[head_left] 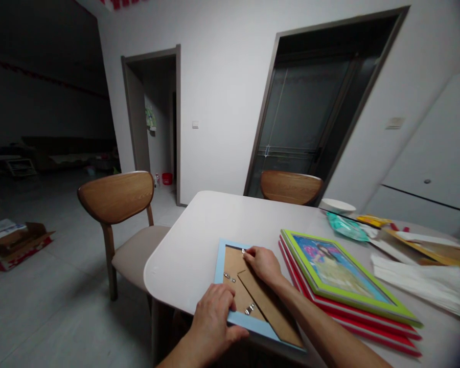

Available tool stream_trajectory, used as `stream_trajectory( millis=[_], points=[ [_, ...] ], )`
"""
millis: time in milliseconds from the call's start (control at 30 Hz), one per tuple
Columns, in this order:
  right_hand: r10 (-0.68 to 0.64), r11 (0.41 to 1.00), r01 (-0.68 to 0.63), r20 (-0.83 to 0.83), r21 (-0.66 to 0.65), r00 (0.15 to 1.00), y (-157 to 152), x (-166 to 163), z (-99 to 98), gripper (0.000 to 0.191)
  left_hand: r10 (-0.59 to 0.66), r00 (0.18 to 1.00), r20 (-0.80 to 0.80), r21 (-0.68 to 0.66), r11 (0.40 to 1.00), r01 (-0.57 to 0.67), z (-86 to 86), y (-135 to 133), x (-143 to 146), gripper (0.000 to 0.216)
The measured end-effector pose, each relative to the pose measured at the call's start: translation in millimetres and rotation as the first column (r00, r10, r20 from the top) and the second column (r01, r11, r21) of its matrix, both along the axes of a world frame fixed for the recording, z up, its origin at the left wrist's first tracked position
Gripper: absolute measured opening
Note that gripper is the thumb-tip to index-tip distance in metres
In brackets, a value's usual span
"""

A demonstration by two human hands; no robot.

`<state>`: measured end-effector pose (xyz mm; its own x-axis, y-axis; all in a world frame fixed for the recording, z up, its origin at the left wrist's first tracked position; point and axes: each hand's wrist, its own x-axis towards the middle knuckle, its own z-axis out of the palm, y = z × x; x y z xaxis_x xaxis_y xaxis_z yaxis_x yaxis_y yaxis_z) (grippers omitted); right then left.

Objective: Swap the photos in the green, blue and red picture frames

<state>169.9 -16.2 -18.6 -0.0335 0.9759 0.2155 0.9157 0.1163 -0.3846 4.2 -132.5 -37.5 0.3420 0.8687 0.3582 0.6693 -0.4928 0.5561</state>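
A light blue picture frame [219, 261] lies face down at the near edge of a white table [199, 225], showing its brown backing board and small metal clips. My left hand [213, 319] presses on the frame's near edge, fingers curled over the rim and board. My right hand [263, 264] rests on the backing near the far edge, fingertips pinched at a metal clip [244, 251]. To the right sits a stack of frames, a green one [341, 276] with a colourful picture on top and red ones [368, 327] beneath.
Two wooden chairs [117, 197] [290, 187] stand at the table's left and far side. Papers, a teal packet [345, 226], a white bowl [336, 206] and white tissue [425, 283] clutter the table's right. A cardboard box [15, 245] lies on the floor at left.
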Motion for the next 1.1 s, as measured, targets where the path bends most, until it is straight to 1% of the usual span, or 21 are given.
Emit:
stream_trajectory(
  millis=[167,400,533,667,800,933,1100],
  points=[
    [-0.128,0.991,0.131,0.06,-0.039,0.99,17,-5,-5.9,0.022,0.006,1.0,-0.009,-0.016,1.0,-0.006,1.0,-2,1,0.045],
    [-0.178,0.981,0.183,0.08,-0.069,0.981,31,-7,-9.3,0.019,0.04,0.999,-0.003,-0.033,0.999,-0.04,6.3,-6,5,0.044],
    [-0.17,0.984,0.173,0.058,-0.048,0.984,31,-5,-9.4,0.022,0.064,0.998,-0.022,-0.039,0.997,-0.065,7.1,-9,5,0.044],
    [-0.109,0.994,0.109,0.007,-0.017,0.994,29,3,-6.6,0.027,0.016,0.999,-0.049,-0.026,1.0,-0.017,6.6,-11,6,0.046],
    [-0.087,0.996,0.086,-0.027,-0.013,0.996,26,9,-5.6,0.023,0.002,0.997,-0.073,-0.028,1.0,-0.004,5.5,-11,9,0.044],
    [-0.074,0.997,0.074,-0.032,-0.019,0.997,21,7,-8.0,0.021,-0.013,0.994,-0.113,-0.007,1.0,0.013,3.6,-9,13,0.047],
    [-0.106,0.993,0.106,0.005,-0.042,0.994,21,-1,-8.8,0.018,-0.028,0.991,-0.134,0.001,1.0,0.029,2.4,-9,17,0.046]
  ],
)
